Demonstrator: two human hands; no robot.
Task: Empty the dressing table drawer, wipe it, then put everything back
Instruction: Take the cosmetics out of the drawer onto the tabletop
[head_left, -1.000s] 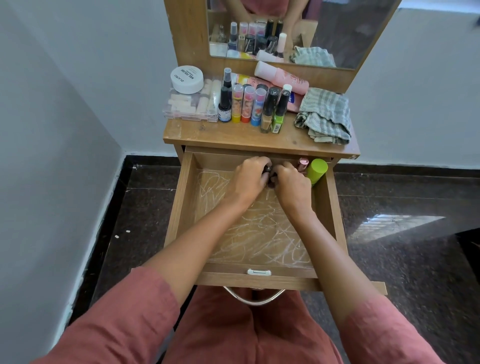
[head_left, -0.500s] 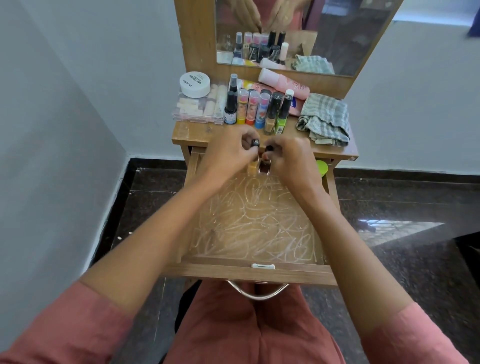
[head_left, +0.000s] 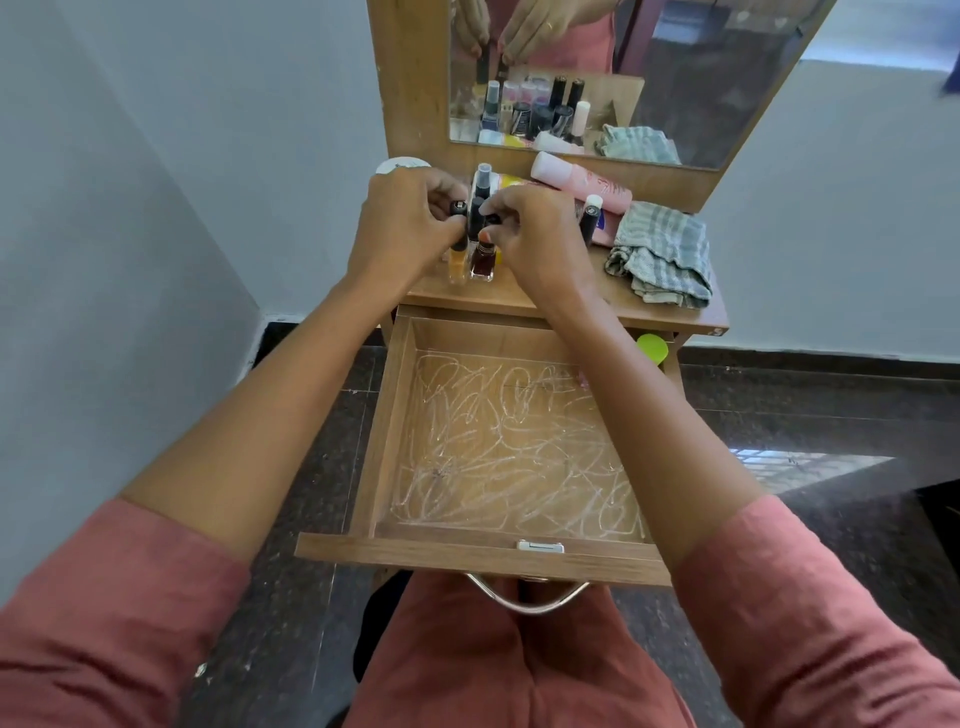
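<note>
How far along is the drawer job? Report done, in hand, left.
Done: most bottles are out on the tabletop. In hand: the left hand and right hand grip small bottles over it. Left: a green cap in the drawer back corner, the wipe (cloth lies aside), then refilling.

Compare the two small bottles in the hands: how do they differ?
The left hand holds the amber bottle; the right hand holds the dark red bottle. The amber bottle is paler and narrower, the dark red bottle wider. Both are upright, side by side, held at their black caps.
</note>
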